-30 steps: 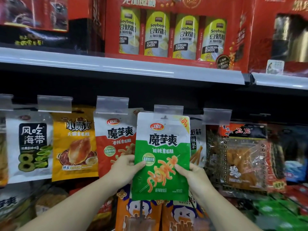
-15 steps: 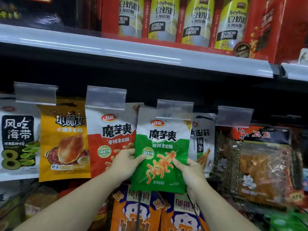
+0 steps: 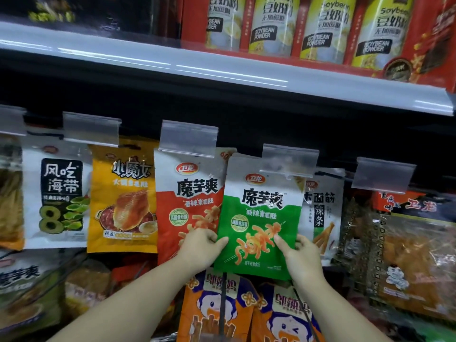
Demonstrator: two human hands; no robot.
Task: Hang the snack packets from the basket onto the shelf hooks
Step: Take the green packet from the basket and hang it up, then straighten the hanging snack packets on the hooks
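Green packet: the green-and-white snack packet (image 3: 259,218) is up at the hook row, its top edge tucked behind a clear price-tag holder (image 3: 290,160); whether the hole sits on the hook I cannot tell.
Left hand: the left hand (image 3: 201,248) reaches up from the lower left, forearm angled in, thumb laid across the packet's lower left front, the other fingers curled behind the edge — clamped on the packet.
Right hand: the right hand (image 3: 299,255) comes up from the lower right, thumb pressed on the lower right front, fingers (image 3: 304,243) wrapped round the right edge, pinching it tight.
Tilt: the packet leans a little, top to the right, bottom to the left.
Neighbours left: a red-and-white packet (image 3: 190,201) hangs just beside it, partly overlapped by the green one; further left a yellow packet (image 3: 123,201) and a white seaweed packet (image 3: 58,196).
Neighbours right: a white packet with black lettering (image 3: 323,208) sits behind the green one's right edge.
Below: orange packets (image 3: 217,307) hang under both wrists.
Above: the shelf edge (image 3: 222,67) carries soybean powder cans (image 3: 323,28).
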